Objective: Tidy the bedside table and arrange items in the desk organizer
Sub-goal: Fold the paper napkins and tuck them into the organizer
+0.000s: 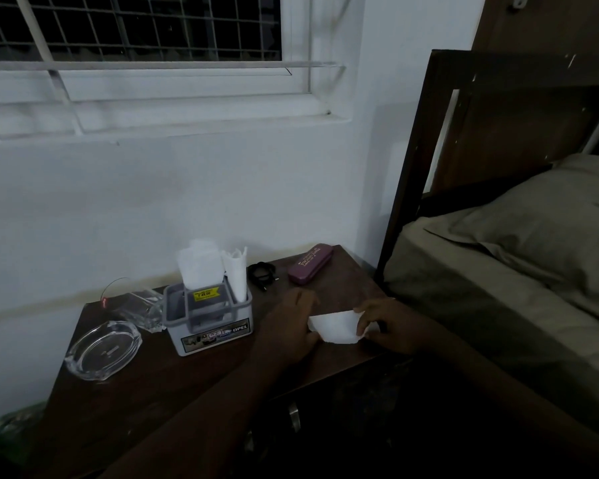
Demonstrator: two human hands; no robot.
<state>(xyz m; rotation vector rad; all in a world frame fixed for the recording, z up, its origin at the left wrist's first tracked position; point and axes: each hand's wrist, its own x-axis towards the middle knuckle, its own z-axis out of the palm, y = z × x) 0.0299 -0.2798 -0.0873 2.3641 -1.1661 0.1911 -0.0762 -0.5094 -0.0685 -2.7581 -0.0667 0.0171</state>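
Note:
A white tissue (pixel 336 327) lies on the dark wooden bedside table (pixel 173 382), held at both ends. My left hand (pixel 287 326) grips its left edge and my right hand (pixel 395 323) pinches its right edge. The grey and white desk organizer (pixel 210 331) stands left of my hands, with two folded white tissues (pixel 201 267) upright in its back compartments. A purple case (pixel 310 263) and a coiled black cable (pixel 263 273) lie at the back of the table.
A clear glass ashtray (pixel 102 350) sits at the table's left edge, with a tipped glass piece (pixel 142 307) behind it. A bed with a pillow (pixel 540 229) and dark headboard (pixel 440 133) borders the table on the right. The wall and a window are behind.

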